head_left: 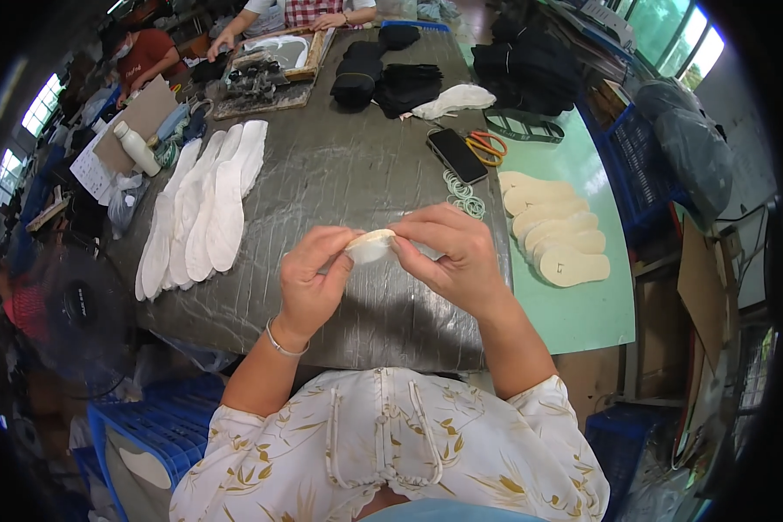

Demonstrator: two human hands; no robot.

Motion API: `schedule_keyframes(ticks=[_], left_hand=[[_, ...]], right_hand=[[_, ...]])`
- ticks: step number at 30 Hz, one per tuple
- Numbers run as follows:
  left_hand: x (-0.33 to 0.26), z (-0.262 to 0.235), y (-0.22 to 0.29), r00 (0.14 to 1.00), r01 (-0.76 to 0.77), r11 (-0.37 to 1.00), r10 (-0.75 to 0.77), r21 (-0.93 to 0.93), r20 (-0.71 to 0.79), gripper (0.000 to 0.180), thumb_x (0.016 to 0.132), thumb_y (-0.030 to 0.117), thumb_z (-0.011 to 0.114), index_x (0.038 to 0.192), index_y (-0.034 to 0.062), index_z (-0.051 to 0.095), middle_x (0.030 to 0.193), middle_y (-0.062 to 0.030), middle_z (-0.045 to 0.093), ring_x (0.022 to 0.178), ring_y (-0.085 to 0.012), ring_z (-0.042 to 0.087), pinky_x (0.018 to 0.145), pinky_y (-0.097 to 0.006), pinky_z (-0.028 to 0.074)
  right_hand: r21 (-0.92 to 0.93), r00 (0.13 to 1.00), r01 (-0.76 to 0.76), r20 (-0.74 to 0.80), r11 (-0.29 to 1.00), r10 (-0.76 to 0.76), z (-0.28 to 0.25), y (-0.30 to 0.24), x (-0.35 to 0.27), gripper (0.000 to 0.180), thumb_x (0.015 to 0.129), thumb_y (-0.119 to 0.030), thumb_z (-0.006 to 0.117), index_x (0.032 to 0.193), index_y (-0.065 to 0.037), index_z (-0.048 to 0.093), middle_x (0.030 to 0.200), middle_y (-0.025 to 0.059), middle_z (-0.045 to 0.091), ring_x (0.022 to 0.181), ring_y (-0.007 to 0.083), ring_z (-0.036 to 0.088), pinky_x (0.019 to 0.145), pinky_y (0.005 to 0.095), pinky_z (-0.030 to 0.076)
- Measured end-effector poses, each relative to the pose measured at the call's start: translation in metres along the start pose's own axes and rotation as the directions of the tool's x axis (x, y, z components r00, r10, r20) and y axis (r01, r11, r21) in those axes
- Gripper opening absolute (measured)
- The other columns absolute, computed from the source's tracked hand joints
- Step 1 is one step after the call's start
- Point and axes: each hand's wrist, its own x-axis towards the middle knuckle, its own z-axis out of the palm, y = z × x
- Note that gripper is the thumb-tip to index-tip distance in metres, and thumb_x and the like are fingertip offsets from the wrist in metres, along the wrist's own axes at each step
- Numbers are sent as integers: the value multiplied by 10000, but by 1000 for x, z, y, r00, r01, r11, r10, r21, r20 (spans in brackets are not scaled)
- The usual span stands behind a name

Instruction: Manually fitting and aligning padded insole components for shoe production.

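Both of my hands hold a small cream insole piece (pixel 370 246) above the grey table cover (pixel 339 174). My left hand (pixel 311 277) pinches its left end. My right hand (pixel 448 257) grips its right end with fingers curled over it. Most of the piece is hidden between my fingers. A row of overlapping white insoles (pixel 204 209) lies to the left of my hands. A stack of beige insoles (pixel 552 230) lies to the right on the green table surface (pixel 583 313).
A black phone (pixel 457 155), orange scissors (pixel 487 146) and pale green rings (pixel 463 193) lie beyond my right hand. Black shoe uppers (pixel 383 78) are piled at the far end. Other people work at the far side. A white bottle (pixel 137 148) stands far left. Blue crates (pixel 148 426) stand below.
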Motion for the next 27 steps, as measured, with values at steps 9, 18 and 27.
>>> schedule_keyframes(ticks=[9,18,27], left_hand=[[-12,-1,-20,898,429,855,-438,-291,38,178,923,-9,603,1086,-17,675,1012,-53,683,924,-117,632,826,-246,499],[-1,-10,-49,819,399,350,-553,-848,157,327,987,29,469,1309,3,518,1299,-127,586,1187,-227,578,1050,-382,456],[-2,-2,-53,758,372,341,-648,-863,71,341,1012,73,448,1350,34,460,1333,-108,541,1237,-226,529,1079,-402,428]], right_hand=[[540,875,-484,297,689,381,17,33,1,194,910,-86,644,1045,31,720,972,56,701,867,104,625,777,251,498],[681,866,-495,335,540,372,55,46,12,328,995,-253,557,1033,36,708,814,38,688,755,103,605,694,280,504],[582,852,-522,321,623,414,63,45,13,237,907,-155,657,1041,28,727,879,89,714,780,93,619,699,255,503]])
